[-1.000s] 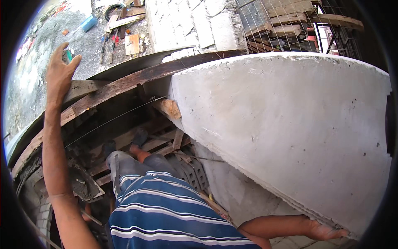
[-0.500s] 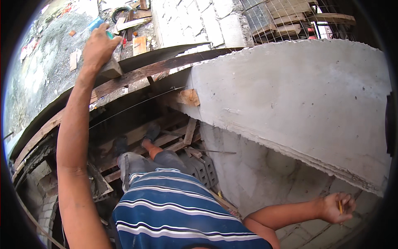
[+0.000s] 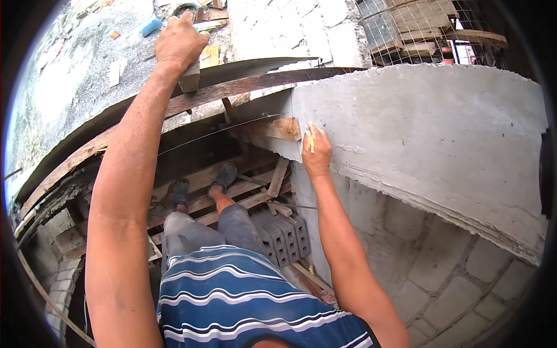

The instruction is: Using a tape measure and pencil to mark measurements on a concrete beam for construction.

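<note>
My right hand (image 3: 318,155) pinches a yellow pencil (image 3: 312,142) against the left part of the grey plastered concrete face (image 3: 418,127). Just left of it, the end of a wooden block (image 3: 285,129) butts against that face. My left arm reaches far forward, and the left hand (image 3: 181,42) is closed above the end of a short timber piece (image 3: 189,80). Whatever its fingers hold is mostly hidden. Near those fingers a thin dark line (image 3: 292,104) runs down the concrete, well to the right of the hand.
A long wooden board (image 3: 226,90) crosses in front of me. A taut wire (image 3: 214,134) runs below it. My feet stand on planks (image 3: 197,180) beside stacked hollow blocks (image 3: 284,240). Beyond lie rubble ground, a blue container (image 3: 149,26) and wire mesh (image 3: 406,29).
My right hand has swung from the lower right up to the concrete face with the pencil. My left hand has shifted to the right along the board, and the view has turned slightly.
</note>
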### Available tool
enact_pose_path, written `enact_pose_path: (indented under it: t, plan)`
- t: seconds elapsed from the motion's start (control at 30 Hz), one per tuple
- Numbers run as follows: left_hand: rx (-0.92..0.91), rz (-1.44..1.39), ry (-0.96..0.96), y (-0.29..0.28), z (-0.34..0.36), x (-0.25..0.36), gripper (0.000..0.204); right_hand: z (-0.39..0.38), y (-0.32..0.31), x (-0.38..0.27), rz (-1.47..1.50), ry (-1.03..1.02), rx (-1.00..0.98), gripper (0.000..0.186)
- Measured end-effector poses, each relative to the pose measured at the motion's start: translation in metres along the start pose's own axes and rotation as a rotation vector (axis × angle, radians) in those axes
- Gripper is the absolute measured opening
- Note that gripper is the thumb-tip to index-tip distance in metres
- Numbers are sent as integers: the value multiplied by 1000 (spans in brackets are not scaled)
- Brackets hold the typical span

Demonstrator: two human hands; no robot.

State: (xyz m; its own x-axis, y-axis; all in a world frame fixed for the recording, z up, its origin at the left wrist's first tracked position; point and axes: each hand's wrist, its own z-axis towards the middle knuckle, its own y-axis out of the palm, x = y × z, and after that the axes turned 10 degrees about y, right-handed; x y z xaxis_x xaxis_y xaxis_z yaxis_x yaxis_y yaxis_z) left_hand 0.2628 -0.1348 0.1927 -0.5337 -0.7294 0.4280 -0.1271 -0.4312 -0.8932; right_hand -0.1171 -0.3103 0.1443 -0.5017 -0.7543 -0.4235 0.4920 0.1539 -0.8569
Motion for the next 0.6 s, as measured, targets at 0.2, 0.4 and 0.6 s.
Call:
enact_pose_path:
  t: [0.2, 0.4, 0.6]
  plan:
    - [3, 17, 5, 3, 2, -1, 56, -4, 43, 39, -324, 84, -91, 30]
    - [8, -38, 15, 3, 3, -3, 59, 3, 50, 48, -367, 33, -26, 31]
    - [13, -36, 9, 5, 5, -5, 60, 5, 55, 45, -378, 43, 42, 29]
